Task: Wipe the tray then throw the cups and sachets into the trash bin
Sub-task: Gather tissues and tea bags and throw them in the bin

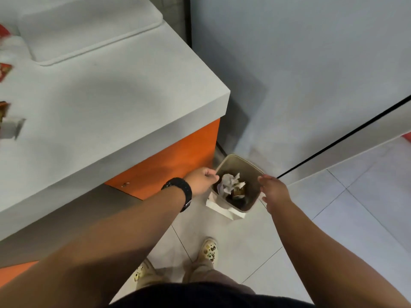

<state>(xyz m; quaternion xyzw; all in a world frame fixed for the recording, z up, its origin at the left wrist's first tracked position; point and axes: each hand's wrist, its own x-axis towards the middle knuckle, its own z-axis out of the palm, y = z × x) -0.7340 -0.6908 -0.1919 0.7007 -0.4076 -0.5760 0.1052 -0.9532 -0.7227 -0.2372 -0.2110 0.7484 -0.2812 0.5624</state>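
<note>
Where tiled floor (333, 218) meets wall: bin (249, 165) w/ trash, grey counter (111, 107) beside.

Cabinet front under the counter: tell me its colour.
Bright orange cabinet front, clearest in the head view, below the grey counter.

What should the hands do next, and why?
Probably go back to the counter. Both the left hand and right hand look empty over the bin, which holds crumpled paper, while sachets lie on the counter's left edge.
</note>
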